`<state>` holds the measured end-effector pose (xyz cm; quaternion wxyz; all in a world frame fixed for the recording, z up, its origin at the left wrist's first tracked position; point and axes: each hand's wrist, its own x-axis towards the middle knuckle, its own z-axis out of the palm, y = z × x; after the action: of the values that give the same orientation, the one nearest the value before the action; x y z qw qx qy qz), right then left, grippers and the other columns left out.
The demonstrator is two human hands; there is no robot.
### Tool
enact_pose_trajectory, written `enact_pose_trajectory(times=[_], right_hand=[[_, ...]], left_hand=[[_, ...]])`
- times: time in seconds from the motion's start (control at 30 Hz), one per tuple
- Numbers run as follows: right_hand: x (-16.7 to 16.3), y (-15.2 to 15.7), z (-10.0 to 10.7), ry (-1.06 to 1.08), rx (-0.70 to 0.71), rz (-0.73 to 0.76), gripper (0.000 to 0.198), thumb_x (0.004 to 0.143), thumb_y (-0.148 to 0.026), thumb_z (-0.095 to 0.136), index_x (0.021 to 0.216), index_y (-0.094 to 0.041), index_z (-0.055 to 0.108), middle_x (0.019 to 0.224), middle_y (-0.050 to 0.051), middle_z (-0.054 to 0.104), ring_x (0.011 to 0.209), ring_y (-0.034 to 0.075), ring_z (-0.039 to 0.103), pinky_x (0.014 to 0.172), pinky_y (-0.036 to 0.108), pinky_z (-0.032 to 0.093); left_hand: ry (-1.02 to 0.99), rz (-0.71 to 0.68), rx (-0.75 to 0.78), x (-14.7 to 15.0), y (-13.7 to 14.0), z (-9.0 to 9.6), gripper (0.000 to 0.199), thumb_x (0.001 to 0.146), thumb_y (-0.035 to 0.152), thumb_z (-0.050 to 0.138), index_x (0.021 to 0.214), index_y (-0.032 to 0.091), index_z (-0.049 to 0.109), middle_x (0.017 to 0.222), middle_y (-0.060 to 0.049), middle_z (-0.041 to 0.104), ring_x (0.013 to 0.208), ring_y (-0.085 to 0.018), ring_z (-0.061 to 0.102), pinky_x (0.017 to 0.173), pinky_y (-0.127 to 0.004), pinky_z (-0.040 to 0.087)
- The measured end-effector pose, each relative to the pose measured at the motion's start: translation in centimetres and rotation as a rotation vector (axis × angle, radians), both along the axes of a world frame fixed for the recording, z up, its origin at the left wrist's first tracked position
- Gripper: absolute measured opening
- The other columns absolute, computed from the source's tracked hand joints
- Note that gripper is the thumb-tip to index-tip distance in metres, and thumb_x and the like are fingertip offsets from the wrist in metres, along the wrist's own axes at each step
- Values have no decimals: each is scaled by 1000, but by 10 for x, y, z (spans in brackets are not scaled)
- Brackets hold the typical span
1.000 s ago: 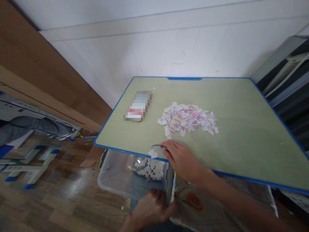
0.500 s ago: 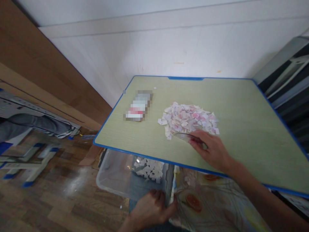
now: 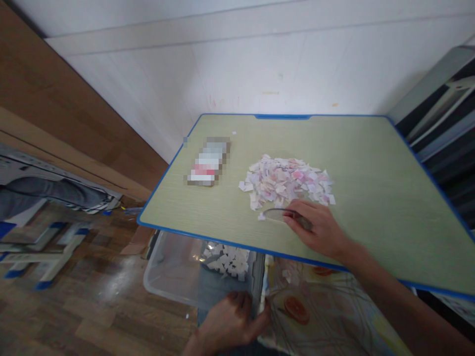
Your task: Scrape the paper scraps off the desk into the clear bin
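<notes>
My right hand [image 3: 315, 227] is closed on a thin, curved, comb-like tool [image 3: 274, 214] with a dark edge. The tool lies low over the table [image 3: 374, 193], at the near side of a pile of small white and pink paper scraps [image 3: 285, 180]. One scrap touches the tool's left tip. Below the table edge, my left hand [image 3: 232, 319] has its fingers curled beside the rim of a clear plastic tub [image 3: 170, 284] and the edge of a patterned cloth [image 3: 315, 306]; what it grips is hidden. White scraps [image 3: 228, 259] lie inside the tub.
A phone-like object [image 3: 210, 160], blurred out, lies on the table's left side. A single scrap [image 3: 234, 132] sits near the back edge. The white wall [image 3: 237, 74] rises behind, a brown board [image 3: 74, 99] leans at left, and a folded stand [image 3: 48, 252] is on the floor.
My right hand has drawn the tool slightly down and left, toward the near table edge, bringing a scrap away from the pile. My left hand stays about where it was. The view has shifted slightly.
</notes>
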<state>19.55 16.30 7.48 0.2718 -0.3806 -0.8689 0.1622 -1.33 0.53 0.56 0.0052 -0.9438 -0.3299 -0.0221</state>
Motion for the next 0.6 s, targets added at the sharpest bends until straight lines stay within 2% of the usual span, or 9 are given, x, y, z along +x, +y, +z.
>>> enact_pose_trajectory(times=[0.17, 0.37, 0.6], right_hand=[[-1, 1, 1, -15, 10, -20, 11, 83, -17, 45, 75, -18, 53, 67, 3, 60, 60, 14, 55, 55, 24, 41], [3, -1, 0, 51, 69, -176, 11, 81, -18, 45, 72, -19, 52, 62, 2, 60, 55, 14, 56, 52, 24, 40], [4, -1, -1, 4, 22, -168, 13, 80, -18, 45, 70, -18, 52, 62, 4, 60, 54, 16, 55, 51, 26, 39]], left_hand=[[-17, -7, 0, 0, 1, 1, 45, 70, 19, 64, 110, 15, 45, 58, 2, 57, 46, -18, 54, 36, -26, 43], [-11, -14, 19, 1, 2, 2, 38, 73, 14, 56, 109, 14, 44, 57, 2, 55, 46, -17, 54, 37, -25, 42], [-9, -24, 1, 2, 3, 5, 37, 73, 14, 56, 109, 13, 44, 58, 1, 56, 46, -17, 54, 37, -25, 43]])
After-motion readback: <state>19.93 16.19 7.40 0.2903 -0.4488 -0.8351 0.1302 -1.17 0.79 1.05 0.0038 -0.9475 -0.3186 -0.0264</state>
